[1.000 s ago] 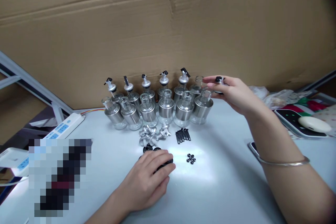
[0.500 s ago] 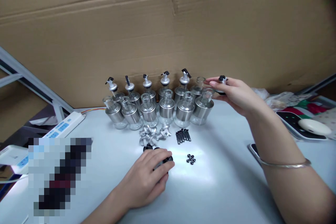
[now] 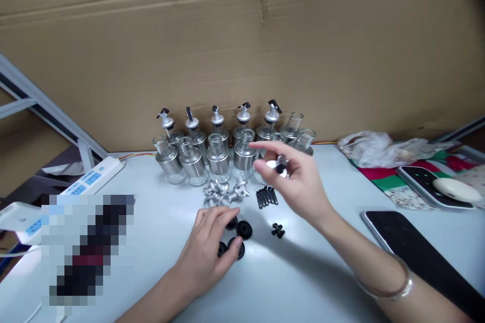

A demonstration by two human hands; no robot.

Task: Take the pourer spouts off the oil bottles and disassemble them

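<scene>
My left hand (image 3: 206, 247) lies over a small group of round black rubber stoppers (image 3: 244, 230), thumb and fingers apart. Its thumb overlaps one stopper, and the fingers partly cover others. My right hand (image 3: 299, 181) is raised in front of the bottles with a silver pourer spout (image 3: 281, 165) with a black tip held against the palm. Its thumb and index finger are apart. Behind stand two rows of glass bottles with steel bands (image 3: 244, 156). Several back-row bottles carry pourers (image 3: 217, 116); the back bottle at the right end (image 3: 292, 126) has an uncovered neck.
Silver pourer parts (image 3: 223, 193) lie before the bottles, with black flip levers (image 3: 267, 197) and tiny black caps (image 3: 278, 230) to their right. A dark phone-like slab (image 3: 420, 257) and plastic bag (image 3: 379, 149) are at right. A power strip (image 3: 85, 181) stands left; cardboard (image 3: 189, 60) rises behind.
My right hand has moved left and nearer from the right end of the bottles, still with the pourer. My left hand has shifted slightly left and opened, uncovering more of the black stoppers.
</scene>
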